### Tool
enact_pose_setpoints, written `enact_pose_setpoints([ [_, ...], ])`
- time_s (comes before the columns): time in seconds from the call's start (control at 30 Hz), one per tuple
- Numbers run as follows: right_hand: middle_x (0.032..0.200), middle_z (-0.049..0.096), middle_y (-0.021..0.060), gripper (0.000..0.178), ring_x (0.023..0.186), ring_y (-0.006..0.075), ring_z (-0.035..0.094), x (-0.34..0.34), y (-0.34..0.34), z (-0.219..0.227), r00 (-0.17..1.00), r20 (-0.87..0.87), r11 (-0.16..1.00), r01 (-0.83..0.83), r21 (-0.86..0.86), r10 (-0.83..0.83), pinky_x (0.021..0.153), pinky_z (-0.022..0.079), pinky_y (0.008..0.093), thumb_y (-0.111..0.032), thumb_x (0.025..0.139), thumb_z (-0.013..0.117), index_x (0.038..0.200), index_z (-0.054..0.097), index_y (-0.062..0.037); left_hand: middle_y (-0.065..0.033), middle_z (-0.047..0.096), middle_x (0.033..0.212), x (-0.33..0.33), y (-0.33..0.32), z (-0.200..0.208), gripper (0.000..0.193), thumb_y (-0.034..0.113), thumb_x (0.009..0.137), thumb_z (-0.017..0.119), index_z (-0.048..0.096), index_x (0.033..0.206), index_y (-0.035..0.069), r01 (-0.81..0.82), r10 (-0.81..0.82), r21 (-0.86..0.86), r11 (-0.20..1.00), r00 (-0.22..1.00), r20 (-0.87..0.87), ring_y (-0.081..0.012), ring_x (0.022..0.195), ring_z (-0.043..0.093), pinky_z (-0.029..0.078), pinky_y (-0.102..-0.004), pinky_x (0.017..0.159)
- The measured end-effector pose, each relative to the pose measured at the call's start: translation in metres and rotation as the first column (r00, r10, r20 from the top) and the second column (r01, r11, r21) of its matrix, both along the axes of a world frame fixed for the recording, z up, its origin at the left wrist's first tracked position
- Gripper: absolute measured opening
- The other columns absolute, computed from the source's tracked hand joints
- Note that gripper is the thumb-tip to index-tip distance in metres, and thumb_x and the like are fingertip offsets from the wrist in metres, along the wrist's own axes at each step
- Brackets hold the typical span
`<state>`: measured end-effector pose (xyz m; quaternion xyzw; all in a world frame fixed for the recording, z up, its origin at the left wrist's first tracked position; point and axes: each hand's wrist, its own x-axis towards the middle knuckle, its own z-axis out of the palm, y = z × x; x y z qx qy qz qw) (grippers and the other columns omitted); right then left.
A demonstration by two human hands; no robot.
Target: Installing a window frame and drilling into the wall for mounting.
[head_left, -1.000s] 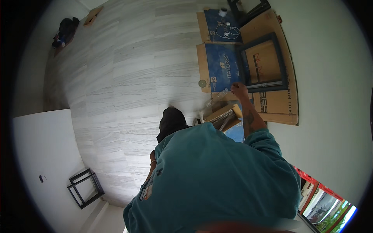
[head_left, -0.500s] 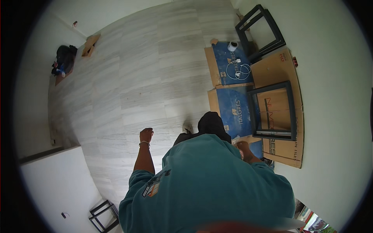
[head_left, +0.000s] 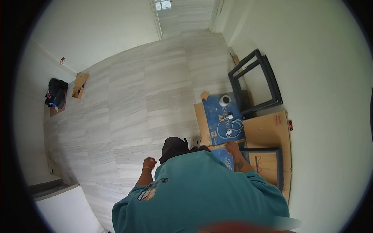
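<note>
Hanging left hand (head_left: 149, 162): lower left of centre; partly curled, contents unclear.
Right hand (head_left: 232, 147): lower right of centre; partly curled, contents unclear.
Cable (head_left: 229, 133): near right hand.

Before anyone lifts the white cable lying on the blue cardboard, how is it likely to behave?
The white cable would probably flop, since it lies in loose, curving loops. It is likely light, being thin for most of its length. The blocky white end, bulkier than the rest, may dangle and swing.
</note>
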<state>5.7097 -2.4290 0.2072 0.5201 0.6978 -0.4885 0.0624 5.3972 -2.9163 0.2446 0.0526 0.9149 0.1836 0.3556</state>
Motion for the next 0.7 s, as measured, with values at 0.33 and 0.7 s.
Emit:
enact_pose_setpoints([
  [0.33,0.076,0.067,0.0091,0.026,0.067,0.0158,0.063,-0.443,0.312,0.186,0.925,-0.353,0.950,-0.022,0.312,0.138,0.060,0.049,0.0283,-0.018,0.081,0.071,0.093,0.067,0.0039,-0.0187,0.070,0.097,-0.206,0.159,-0.070,0.035,0.041,0.079,0.061,0.074,0.089,0.011,-0.118,0.119,-0.020,0.993,0.992,0.051,-0.0358,0.096,0.066,0.053,-0.0401,0.085],
  [0.7,0.065,0.067,0.0088,0.019,0.056,0.0199,0.065,-0.483,0.305,0.046,1.000,-0.003,0.990,-0.003,-0.141,0.003,0.052,0.050,0.0340,-0.019,0.082,0.061,0.081,0.071,-0.0028,-0.0112,0.070,0.079,-0.717,0.548,0.039,0.020,0.011,0.088,0.054,0.066,0.099,0.000,-0.194,0.248,0.513,0.836,0.968,-0.038,-0.0189,0.072,0.067,0.053,-0.0311,0.065],
])
